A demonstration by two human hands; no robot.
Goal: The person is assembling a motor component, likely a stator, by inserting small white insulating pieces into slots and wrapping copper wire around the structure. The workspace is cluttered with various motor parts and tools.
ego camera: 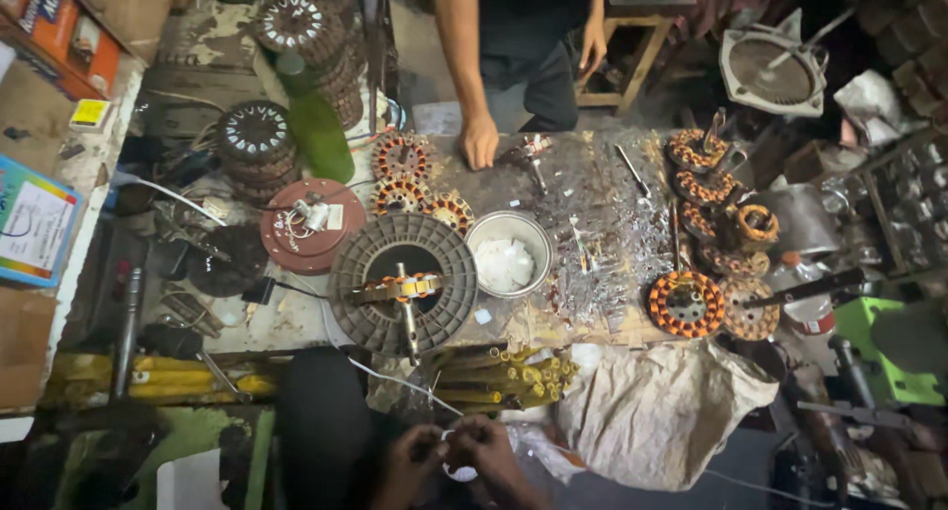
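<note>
Low in view, below the worktop [553, 189] edge: left hand [413, 463] and right hand [494, 456], fingers pinched together on 1 small white ring [456, 470]. Probably light, thin, easily dropped; best held by its rim.

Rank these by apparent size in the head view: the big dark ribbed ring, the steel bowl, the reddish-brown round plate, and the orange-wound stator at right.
1. Dark ribbed ring
2. Reddish-brown round plate
3. Steel bowl
4. Orange-wound stator

The bowl and stator look close in size, so their order is unsure.
</note>
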